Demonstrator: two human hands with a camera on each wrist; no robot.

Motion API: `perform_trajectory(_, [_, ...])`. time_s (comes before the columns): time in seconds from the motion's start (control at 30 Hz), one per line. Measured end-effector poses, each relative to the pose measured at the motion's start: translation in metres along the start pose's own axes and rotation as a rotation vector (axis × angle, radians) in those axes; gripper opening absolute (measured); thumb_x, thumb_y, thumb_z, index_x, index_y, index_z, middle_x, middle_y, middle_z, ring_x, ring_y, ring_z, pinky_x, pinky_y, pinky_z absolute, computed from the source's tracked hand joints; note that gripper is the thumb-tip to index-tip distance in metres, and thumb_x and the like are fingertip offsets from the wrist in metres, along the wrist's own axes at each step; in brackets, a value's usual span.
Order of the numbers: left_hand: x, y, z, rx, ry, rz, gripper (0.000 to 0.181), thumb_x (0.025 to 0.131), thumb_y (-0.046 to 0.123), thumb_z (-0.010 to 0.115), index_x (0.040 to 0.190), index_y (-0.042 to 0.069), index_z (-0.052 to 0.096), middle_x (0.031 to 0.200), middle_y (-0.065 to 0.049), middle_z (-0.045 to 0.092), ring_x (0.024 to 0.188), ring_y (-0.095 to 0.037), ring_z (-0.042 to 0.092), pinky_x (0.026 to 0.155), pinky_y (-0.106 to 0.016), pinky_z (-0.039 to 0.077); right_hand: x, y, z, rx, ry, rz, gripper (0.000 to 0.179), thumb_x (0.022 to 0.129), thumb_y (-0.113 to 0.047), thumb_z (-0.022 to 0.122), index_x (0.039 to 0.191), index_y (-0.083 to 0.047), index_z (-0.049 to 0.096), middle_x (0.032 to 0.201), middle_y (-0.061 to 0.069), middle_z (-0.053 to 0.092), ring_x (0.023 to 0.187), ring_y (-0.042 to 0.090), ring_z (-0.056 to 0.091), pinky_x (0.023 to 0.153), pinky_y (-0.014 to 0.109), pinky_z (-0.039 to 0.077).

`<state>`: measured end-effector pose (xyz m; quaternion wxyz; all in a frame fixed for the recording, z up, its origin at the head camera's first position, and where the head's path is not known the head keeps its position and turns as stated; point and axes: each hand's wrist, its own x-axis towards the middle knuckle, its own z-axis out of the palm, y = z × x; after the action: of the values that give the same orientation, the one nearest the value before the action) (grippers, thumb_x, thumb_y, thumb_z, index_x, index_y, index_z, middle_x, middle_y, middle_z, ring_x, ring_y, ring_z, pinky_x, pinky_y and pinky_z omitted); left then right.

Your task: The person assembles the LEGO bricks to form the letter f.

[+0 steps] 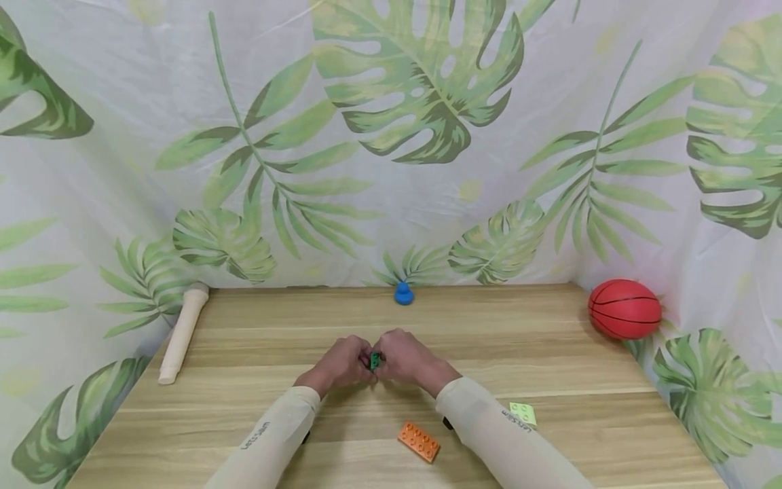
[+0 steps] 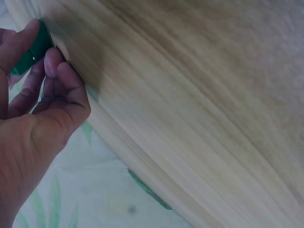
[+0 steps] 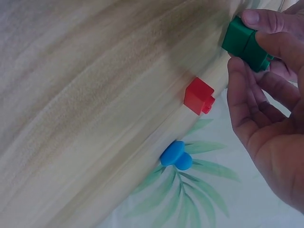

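Note:
Close over the middle of the table, two green toy building bricks stand stacked against each other, a seam line between them. My left hand pinches them from the left with thumb and fingers. From the other side my right hand grips them, its fingertips beside the left ones. In the right wrist view the green bricks show smooth sides and studs at one end. A red toy brick sits on the table beyond the hands; in the head view they hide it.
An orange brick lies between the forearms, and a light green brick by the right sleeve. At the back edge is a small blue knobbed object. A pale microphone-shaped object lies left; a red basketball sits right.

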<state>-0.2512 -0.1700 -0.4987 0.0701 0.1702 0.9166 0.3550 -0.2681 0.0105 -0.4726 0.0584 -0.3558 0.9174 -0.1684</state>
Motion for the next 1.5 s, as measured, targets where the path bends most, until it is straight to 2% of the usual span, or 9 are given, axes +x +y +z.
perform_trajectory(0.1, [0.0004,-0.001,0.0002,-0.001,0.001,-0.001,0.023,0.073,0.001,0.095,0.083,0.005,0.075,0.075,-0.003,0.076,0.069,-0.006,0.062,0.066,-0.022,0.052,-0.0003,0.0009,0.0005,0.044,0.003,0.01,0.019,0.086,-0.011,0.087,0.072,-0.015,0.074,0.065,-0.011,0.052,0.061,0.005,0.041,0.055,0.02,0.033])
perform_trajectory(0.2, [0.0007,-0.0013,0.0001,-0.01,-0.004,-0.013,0.023,0.073,0.001,0.096,0.082,0.005,0.075,0.074,-0.002,0.075,0.069,-0.007,0.062,0.066,-0.022,0.052,0.0005,0.002,0.0007,0.073,-0.003,0.013,0.011,0.087,-0.011,0.088,0.08,-0.013,0.08,0.068,-0.01,0.06,0.062,0.004,0.044,0.057,0.019,0.037])
perform_trajectory(0.33, [0.0011,-0.0015,-0.0002,-0.018,-0.016,-0.01,0.022,0.074,0.001,0.095,0.084,0.004,0.075,0.075,-0.002,0.076,0.07,-0.007,0.061,0.067,-0.022,0.053,0.0015,0.0038,0.0007,0.064,-0.016,0.018,0.006,0.087,-0.013,0.09,0.089,-0.014,0.084,0.079,-0.007,0.074,0.067,0.002,0.053,0.062,0.019,0.045])
perform_trajectory(0.43, [0.0011,-0.0014,-0.0011,-0.015,-0.03,-0.002,0.02,0.076,0.003,0.094,0.085,0.005,0.076,0.075,-0.001,0.076,0.07,-0.007,0.061,0.067,-0.022,0.052,0.0012,0.0052,0.0008,0.055,-0.015,0.022,0.007,0.087,-0.016,0.091,0.09,-0.015,0.085,0.082,-0.007,0.077,0.07,0.001,0.059,0.066,0.019,0.05])
perform_trajectory(0.67, [-0.0002,-0.0044,-0.0061,-0.023,-0.064,0.013,0.015,0.081,0.005,0.092,0.088,0.007,0.079,0.077,-0.001,0.076,0.07,-0.006,0.062,0.066,-0.02,0.052,0.0004,0.005,0.0019,0.099,-0.008,0.033,0.01,0.086,-0.018,0.092,0.091,-0.013,0.085,0.081,-0.006,0.077,0.068,0.001,0.061,0.066,0.018,0.051])
perform_trajectory(1.0, [-0.0013,-0.0048,-0.0055,-0.04,-0.051,0.076,0.013,0.082,0.005,0.092,0.089,0.004,0.081,0.078,-0.004,0.078,0.07,-0.005,0.063,0.065,-0.018,0.052,-0.0011,0.0036,0.0047,0.104,0.019,0.074,0.013,0.085,-0.015,0.092,0.08,-0.015,0.08,0.066,-0.011,0.066,0.062,0.001,0.052,0.06,0.017,0.045])
perform_trajectory(1.5, [-0.0007,-0.0065,-0.0044,-0.054,-0.051,0.084,0.013,0.082,0.001,0.09,0.09,0.003,0.081,0.078,-0.005,0.079,0.07,-0.004,0.065,0.064,-0.018,0.053,-0.0052,0.0053,0.0065,0.207,0.047,0.107,0.014,0.086,-0.015,0.092,0.083,-0.012,0.079,0.067,-0.009,0.062,0.062,0.003,0.048,0.06,0.018,0.041])
